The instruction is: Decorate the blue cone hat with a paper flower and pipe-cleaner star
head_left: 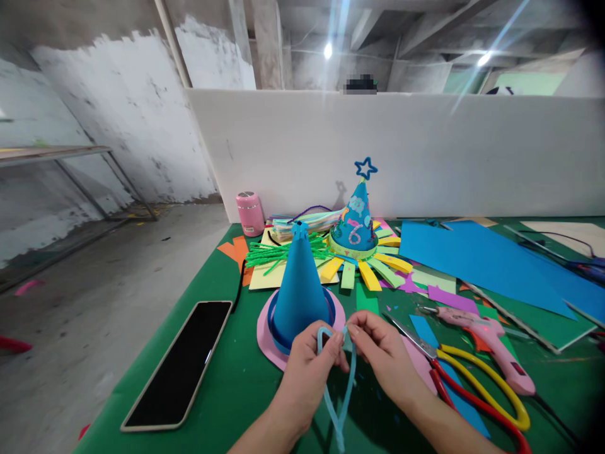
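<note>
Our two hands hold a bent light blue fuzzy stick (338, 421), just in front of a blue cone hat (299, 284).

From the head view, our left hand (307, 362) pinches one side of the stick's loop and our right hand (382, 353) pinches the other side, with the fingertips close together. The two ends hang down between our wrists and meet low down, above the green tabletop (236, 384). The cone hat stands up straight on a pink ring just behind our hands. A dark phone (182, 362) lies flat, well to the left of our left hand. Scissors (477, 384) with red and yellow handles lie just right of our right hand, and a pink glue gun (486, 334) lies beyond them.
</note>
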`<state>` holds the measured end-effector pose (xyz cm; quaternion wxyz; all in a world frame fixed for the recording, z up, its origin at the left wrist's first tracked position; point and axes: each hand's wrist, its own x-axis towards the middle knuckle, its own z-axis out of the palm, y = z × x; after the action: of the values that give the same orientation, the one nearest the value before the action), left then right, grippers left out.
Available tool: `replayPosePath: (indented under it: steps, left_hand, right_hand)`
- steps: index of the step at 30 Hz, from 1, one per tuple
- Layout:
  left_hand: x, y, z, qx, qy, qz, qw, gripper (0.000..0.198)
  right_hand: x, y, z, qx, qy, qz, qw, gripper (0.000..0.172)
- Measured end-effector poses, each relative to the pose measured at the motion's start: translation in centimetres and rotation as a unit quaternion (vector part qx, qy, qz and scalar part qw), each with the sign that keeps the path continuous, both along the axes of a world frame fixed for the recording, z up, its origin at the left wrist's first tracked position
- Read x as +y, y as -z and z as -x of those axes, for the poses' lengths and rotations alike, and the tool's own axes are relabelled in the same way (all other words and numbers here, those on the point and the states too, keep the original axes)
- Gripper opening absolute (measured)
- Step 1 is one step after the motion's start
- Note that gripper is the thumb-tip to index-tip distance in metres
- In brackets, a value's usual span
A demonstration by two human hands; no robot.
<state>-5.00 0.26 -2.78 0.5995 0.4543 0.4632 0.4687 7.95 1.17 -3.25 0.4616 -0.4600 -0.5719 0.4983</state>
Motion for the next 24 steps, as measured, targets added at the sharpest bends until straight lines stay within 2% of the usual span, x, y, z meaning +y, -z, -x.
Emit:
replayPosePath:
  steps: [5,10,14,19,24]
  left_hand:
    - [-0.1,0.1,-0.2,-0.057,0.024,0.042,0.997,0.021]
    - [-0.2,0.2,-0.3,0.021,0.022,0.048,0.998,0.023]
    - [-0.2,0.0,-0.4,0.024,0.012,0.036,0.999,0.023]
    - [-0.1,-0.4,-0.2,-0.074,0.042,0.08,0.993,0.021]
    - [-0.3,-0.3,0.1,-0.188,0.08,0.129,0.97,0.017]
  right_hand:
    - [0.0,0.2,0.1,0.027,-0.023,0.034,0.999,0.019]
    - [0.2,0.1,-0.1,-0.005,-0.025,0.017,1.0,0.016]
    - [0.4,-0.3,-0.4,-0.003,-0.042,0.005,0.999,0.014]
    - [0.6,-0.4,-1.0,0.096,-0.101,0.056,0.989,0.013]
    - [0.7,0.7,-1.2,0.215,-0.152,0.104,0.959,0.018]
